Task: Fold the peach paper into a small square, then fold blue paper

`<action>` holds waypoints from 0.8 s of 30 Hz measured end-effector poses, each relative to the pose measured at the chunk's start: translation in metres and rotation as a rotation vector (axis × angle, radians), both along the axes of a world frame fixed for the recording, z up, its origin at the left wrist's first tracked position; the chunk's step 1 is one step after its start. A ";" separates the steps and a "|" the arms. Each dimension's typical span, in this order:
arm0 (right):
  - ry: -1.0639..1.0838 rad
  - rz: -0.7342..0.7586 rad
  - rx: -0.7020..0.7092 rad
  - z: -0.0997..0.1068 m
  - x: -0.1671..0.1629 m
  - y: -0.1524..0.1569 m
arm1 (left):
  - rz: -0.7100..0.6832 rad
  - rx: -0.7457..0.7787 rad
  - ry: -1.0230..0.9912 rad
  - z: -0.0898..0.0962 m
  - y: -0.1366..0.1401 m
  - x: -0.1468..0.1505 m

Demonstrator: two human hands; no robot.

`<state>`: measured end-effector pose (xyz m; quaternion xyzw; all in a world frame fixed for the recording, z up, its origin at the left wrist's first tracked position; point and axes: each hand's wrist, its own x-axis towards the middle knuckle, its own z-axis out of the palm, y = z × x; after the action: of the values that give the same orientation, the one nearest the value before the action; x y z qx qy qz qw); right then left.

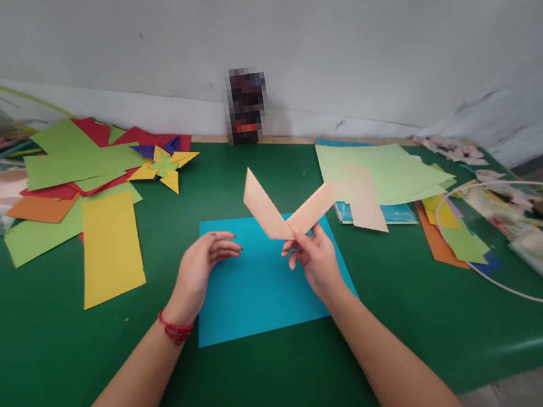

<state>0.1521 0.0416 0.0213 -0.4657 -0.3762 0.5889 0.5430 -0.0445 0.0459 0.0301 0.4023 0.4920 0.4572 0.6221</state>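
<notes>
Near the centre of the frame, the right hand [317,261] is pinching the lower bend of a V-shaped folded peach paper [269,214] between thumb and fingers, while the left hand [207,256], to its left, is hovering half open with loosely curved fingers, holding nothing. Below both, a blue sheet [258,293] is lying on the green table [75,386] at mid-frame. At centre left a yellow sheet [111,253] is resting alone-edged beside green paper, a pointed paper star [165,166] is sitting at upper left, and pale green sheets [388,170] are lying at right of centre.
</notes>
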 end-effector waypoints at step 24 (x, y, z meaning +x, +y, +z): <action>-0.198 0.257 0.089 -0.004 0.001 -0.005 | -0.179 0.089 0.183 0.003 -0.016 0.022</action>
<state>0.1530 0.0361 0.0171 -0.4451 -0.5098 0.5875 0.4437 -0.0229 0.0302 0.0328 0.5119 0.4881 0.3827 0.5943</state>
